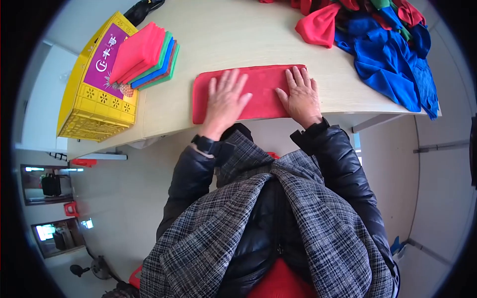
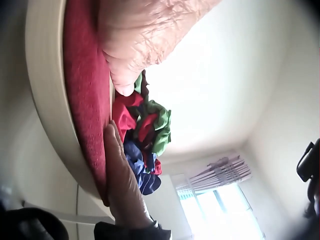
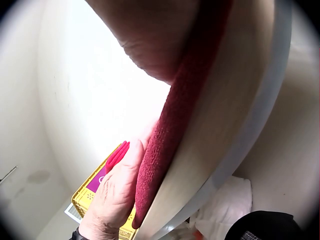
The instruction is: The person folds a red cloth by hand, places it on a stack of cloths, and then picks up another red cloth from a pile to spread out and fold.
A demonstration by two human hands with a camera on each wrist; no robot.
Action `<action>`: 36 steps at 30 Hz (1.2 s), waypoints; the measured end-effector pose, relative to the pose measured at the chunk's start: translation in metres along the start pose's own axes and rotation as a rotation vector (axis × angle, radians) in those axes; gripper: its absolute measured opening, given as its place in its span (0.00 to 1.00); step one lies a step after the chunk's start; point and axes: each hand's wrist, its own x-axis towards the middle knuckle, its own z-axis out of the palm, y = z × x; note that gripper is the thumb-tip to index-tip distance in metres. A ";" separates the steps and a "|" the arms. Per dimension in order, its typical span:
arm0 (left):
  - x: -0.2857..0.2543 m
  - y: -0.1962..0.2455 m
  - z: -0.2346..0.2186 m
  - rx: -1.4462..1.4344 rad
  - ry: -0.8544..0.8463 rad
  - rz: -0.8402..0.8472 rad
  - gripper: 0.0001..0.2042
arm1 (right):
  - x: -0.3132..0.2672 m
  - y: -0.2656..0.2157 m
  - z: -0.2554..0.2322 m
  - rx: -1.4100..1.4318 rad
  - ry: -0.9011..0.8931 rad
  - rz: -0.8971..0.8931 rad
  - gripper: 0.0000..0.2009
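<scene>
A red towel (image 1: 261,102), folded into a long rectangle, lies flat along the table's front edge. My left hand (image 1: 226,102) rests on its left part, fingers straight and spread. On the towel's right end lies my right hand (image 1: 302,99), with straight fingers pointing away from me and the thumb out to the side. The left wrist view shows the towel (image 2: 87,95) as a thick layer under both palms. From the right wrist, the towel's (image 3: 167,130) fuzzy side faces the camera along the table edge.
A yellow crate (image 1: 97,111) stands at the left, with a stack of folded red, green, blue and brown cloths (image 1: 144,57) beside it. Loose blue cloths (image 1: 387,64) and a red cloth (image 1: 318,25) are heaped at the back right, some hanging over the table (image 1: 223,37) edge.
</scene>
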 end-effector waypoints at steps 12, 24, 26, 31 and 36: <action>0.017 -0.029 0.011 -0.046 -0.063 -0.086 0.30 | 0.001 -0.001 0.000 -0.009 -0.022 0.001 0.34; 0.005 -0.064 0.015 -0.016 0.013 -0.247 0.32 | 0.002 -0.002 -0.003 0.002 -0.051 0.013 0.34; 0.006 -0.063 0.014 -0.027 0.021 -0.253 0.32 | 0.001 -0.002 -0.003 0.000 -0.050 0.015 0.34; 0.003 -0.063 0.014 0.057 -0.020 -0.326 0.33 | 0.001 -0.002 -0.003 0.003 -0.051 0.020 0.35; -0.001 -0.072 0.017 0.103 0.016 -0.387 0.34 | 0.002 -0.001 -0.003 0.008 -0.054 0.018 0.35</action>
